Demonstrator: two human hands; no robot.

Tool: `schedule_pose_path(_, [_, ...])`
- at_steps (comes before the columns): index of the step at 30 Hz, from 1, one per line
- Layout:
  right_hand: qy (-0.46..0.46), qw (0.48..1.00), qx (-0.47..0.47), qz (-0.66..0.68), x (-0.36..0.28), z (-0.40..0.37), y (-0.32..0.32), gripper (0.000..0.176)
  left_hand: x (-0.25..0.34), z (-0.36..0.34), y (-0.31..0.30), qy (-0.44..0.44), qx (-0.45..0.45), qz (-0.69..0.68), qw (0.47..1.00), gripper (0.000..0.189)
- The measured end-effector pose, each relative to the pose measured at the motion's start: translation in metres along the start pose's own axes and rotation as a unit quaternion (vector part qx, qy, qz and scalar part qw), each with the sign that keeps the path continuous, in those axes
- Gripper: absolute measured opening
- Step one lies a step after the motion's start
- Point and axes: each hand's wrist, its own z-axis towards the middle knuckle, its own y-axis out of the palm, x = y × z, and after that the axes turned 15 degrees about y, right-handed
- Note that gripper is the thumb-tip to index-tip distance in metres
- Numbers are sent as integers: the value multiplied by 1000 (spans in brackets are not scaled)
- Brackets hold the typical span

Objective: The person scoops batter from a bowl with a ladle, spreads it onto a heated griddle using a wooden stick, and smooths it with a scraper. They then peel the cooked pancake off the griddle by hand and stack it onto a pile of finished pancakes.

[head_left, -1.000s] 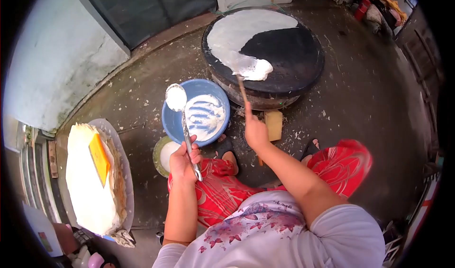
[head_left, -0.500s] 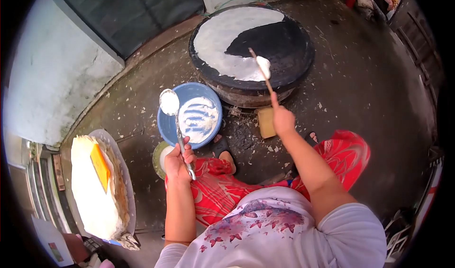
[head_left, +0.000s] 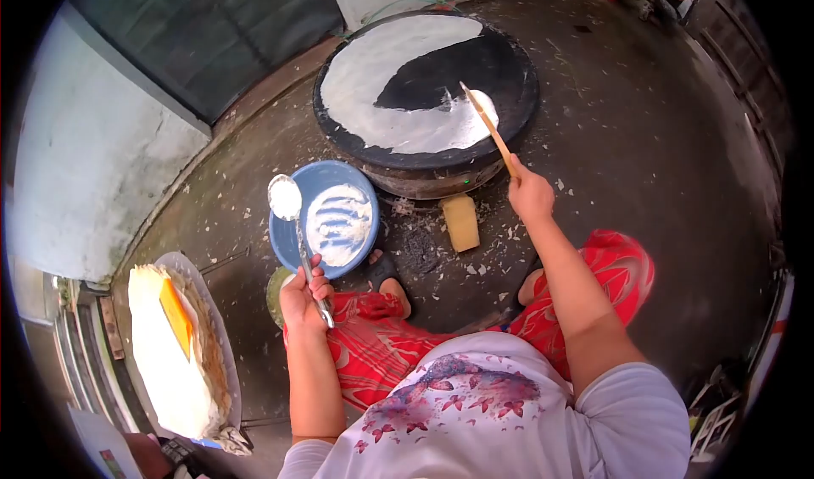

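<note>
A large round black griddle (head_left: 458,76) stands ahead of me. White batter (head_left: 360,85) covers its left side and near edge in a curved band, and the middle shows bare. My right hand (head_left: 532,195) is closed on the handle of a wooden spreader (head_left: 487,121), whose blade lies at the batter's leading edge, near the griddle's right side. My left hand (head_left: 303,299) grips a metal ladle (head_left: 303,246) by its handle. The ladle's bowl, coated with white batter, is over the left rim of a blue basin (head_left: 370,192) with streaks of batter inside.
At my left, a stack of thin pale sheets (head_left: 165,369) lies on a round tray (head_left: 225,309), with an orange-yellow flat piece (head_left: 175,316) on top. A yellowish block (head_left: 460,223) sits at the griddle's base. A wall (head_left: 106,140) rises on the left.
My right hand has swept the spreader to the right along the griddle's near side, and the batter band now reaches farther right. The left hand still holds the ladle by the basin.
</note>
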Motion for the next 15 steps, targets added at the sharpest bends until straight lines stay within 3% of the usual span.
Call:
schedule_pose_path(2, [-5,991,3,137,-5,-1,14,45,-2,1,3,1,7,-2,1000,30])
schedule_pose_path(3, [-95,979,28,178,-3,-12,18,47,-3,1,5,0,7,-1,1000,30])
schedule_pose_path(5, [-166,984,-15,69,5,-20,0,49,-5,1,10,2,9,-3,1000,30])
schedule_pose_path(9, [-84,995,52,32,42,45,-4,43,-13,1,17,13,18,13,1000,30])
schedule_pose_path(11, [19,997,-18,69,24,60,-17,37,-16,3,21,11,18,12,1000,30])
schedule_pose_path(13, [63,966,-63,244,11,56,-4,34,-18,6,24,11,26,3,1000,30])
schedule_pose_path(14, [21,968,-77,238,11,43,-7,32,-19,7,25,7,22,2,1000,29])
schedule_pose_path(15, [-109,972,-56,202,18,25,-5,38,-19,8,27,7,24,3,1000,29])
